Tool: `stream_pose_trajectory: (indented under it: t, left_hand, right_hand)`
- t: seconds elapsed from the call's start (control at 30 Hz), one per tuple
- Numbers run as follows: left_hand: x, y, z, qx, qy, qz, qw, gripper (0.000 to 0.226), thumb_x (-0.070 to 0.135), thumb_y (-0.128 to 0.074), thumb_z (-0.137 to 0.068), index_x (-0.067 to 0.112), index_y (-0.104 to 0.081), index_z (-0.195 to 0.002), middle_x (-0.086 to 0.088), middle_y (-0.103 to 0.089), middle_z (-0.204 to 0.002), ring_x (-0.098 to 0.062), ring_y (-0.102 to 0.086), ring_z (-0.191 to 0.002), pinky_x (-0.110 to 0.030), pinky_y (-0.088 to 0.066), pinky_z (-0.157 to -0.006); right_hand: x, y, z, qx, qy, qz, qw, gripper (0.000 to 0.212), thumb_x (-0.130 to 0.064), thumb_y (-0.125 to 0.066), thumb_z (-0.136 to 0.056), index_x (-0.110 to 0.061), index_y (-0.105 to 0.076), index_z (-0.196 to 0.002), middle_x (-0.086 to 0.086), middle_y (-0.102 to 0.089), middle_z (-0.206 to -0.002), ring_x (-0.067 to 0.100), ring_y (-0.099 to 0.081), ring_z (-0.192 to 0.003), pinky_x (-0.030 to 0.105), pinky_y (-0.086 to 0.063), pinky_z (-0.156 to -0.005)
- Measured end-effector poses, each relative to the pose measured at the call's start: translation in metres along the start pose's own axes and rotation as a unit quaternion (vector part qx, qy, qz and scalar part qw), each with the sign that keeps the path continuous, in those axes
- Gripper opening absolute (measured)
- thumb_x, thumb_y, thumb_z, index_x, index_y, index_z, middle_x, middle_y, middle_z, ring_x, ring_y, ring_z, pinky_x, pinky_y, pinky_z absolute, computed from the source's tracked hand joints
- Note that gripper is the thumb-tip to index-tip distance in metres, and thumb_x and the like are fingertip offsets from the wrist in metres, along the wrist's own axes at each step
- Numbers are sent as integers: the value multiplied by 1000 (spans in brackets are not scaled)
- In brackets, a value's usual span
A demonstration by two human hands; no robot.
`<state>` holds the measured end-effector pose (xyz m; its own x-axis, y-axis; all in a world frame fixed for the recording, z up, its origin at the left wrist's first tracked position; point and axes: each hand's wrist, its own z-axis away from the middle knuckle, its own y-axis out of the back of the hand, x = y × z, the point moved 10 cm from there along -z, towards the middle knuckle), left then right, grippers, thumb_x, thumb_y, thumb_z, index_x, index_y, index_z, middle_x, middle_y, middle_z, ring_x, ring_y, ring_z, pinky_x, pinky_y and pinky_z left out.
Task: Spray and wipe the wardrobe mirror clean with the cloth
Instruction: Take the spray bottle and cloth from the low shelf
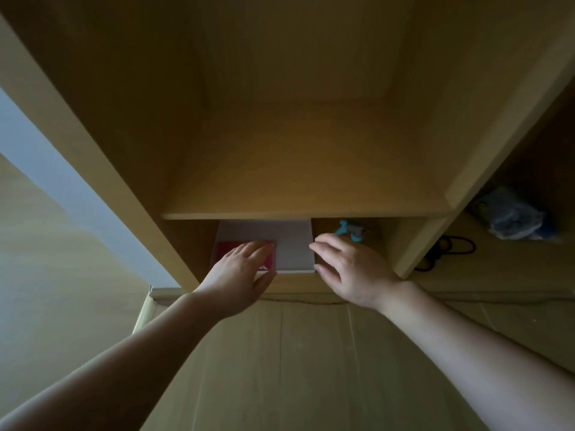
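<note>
The left hand (241, 269) reaches into the low compartment of a light wooden wardrobe (93, 157), fingers spread and loosely extended, palm down, grasping nothing. Its fingertips lie over a red cloth (225, 249), which sits on the left part of a flat white box (289, 244); whether the fingers actually press on the cloth cannot be told in the dim light. The thumb hangs below the front edge of the box.

The right hand (351, 269) is likewise open, fingers curved and apart, holding nothing. Its fingertips are just beside the right edge of the white box, and the hand is in front of a spray bottle (350, 231) with a teal trigger head, which stands at the back of the same compartment, to the right of the box. Only the bottle's head shows above the hand; the hand does not appear to touch it.

Both bare forearms stretch in from the bottom corners of the view. Above the compartment a wide shelf (305, 188) spans the wardrobe, with an open bay over it. To the right, past a vertical panel, a neighbouring section holds a crumpled blue-and-clear plastic bag (513, 214) and a coiled black cable (448, 248), well apart from the hands. A pale wall (37, 213) runs along the left.
</note>
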<state>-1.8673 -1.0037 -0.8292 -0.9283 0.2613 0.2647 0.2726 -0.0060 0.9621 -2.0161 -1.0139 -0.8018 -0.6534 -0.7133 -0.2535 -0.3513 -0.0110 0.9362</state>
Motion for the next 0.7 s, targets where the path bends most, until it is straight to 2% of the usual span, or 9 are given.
stream_pose_trajectory:
  t: [0.13,0.3,0.4,0.53,0.63,0.7]
  left_hand:
    - [-13,-30,-11,8,11,-4,1000,49,41,-50,-93,18,-45,-137,-1,-51,-137,-19,-45,-127,-32,-37,-103]
    - [-11,-53,-26,9,16,20,1000,49,38,-50,-93,17,-45,-137,-2,-50,-137,-21,-45,-126,-35,-38,-103]
    - [-12,-64,-33,28,20,33,999,47,38,-50,-93,16,-46,-135,-3,-52,-134,-22,-48,-122,-36,-40,-100]
    - [-21,-75,-41,44,26,30,998,47,39,-50,-94,16,-45,-135,-4,-52,-134,-23,-48,-121,-35,-39,-100]
    - [-28,-83,-44,46,30,29,998,49,39,-49,-94,17,-43,-136,-4,-50,-136,-23,-47,-123,-35,-39,-101]
    - [-30,-89,-45,45,32,29,998,49,39,-49,-94,17,-42,-137,-4,-50,-136,-23,-47,-123,-36,-39,-101]
  right_hand:
    - [20,-39,8,-21,-11,21,1000,36,-23,-63,-91,-6,-62,-123,11,-59,-125,26,-64,-99,23,-45,-70]
    - [51,-66,19,-42,-75,29,996,42,-31,-52,-97,-12,-53,-135,5,-49,-139,22,-61,-102,23,-44,-69]
    - [78,-84,22,-68,-122,33,990,46,-33,-47,-99,-16,-46,-141,3,-41,-147,22,-57,-114,26,-46,-82]
    - [129,-104,16,-99,-215,40,971,53,-36,-46,-99,-20,-34,-148,4,-20,-159,25,-31,-142,37,-40,-108]
    - [160,-115,11,-100,-246,57,962,62,-38,-47,-97,-20,-22,-152,3,-9,-161,27,-17,-147,43,-32,-114]
    - [180,-123,8,-96,-275,49,955,68,-38,-48,-97,-22,-13,-153,3,-5,-162,29,-14,-147,46,-29,-115]
